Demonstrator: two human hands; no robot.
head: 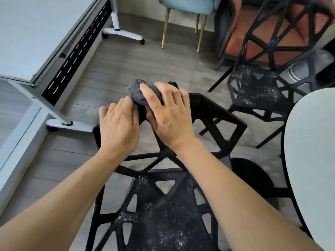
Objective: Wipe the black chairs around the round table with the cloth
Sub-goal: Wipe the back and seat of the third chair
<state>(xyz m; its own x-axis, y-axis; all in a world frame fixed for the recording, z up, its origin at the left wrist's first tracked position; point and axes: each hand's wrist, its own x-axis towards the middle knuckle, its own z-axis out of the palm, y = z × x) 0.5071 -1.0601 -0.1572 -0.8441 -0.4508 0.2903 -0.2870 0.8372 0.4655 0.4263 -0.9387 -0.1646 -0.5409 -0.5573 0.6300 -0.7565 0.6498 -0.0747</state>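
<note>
At the far left a white desk (27, 33) stands on a pale metal frame with a black slotted panel (76, 51) under its edge, and its wheeled feet rest on the grey wood floor (126, 66). Just right of it, the left hand (117, 127) lies over the top rail of the near black chair (163, 205), its fingers curled down over the rail's edge and its thumb side touching the cloth. The dark grey cloth (137, 93) is bunched on that top rail, near the middle of the view. The right hand (168, 113) sits on the cloth with its fingers spread and bent over it, gripping it and pressing it against the rail. The near chair's seat, below the forearms, is speckled with pale dust. Behind, a light blue chair (188, 6) stands on gold legs. Farther right a second black chair (262, 84), its seat also dusty, stands in front of an orange seat (262, 37). At the right edge is the curved rim of the round white table (311, 142), just beside both black chairs.
</note>
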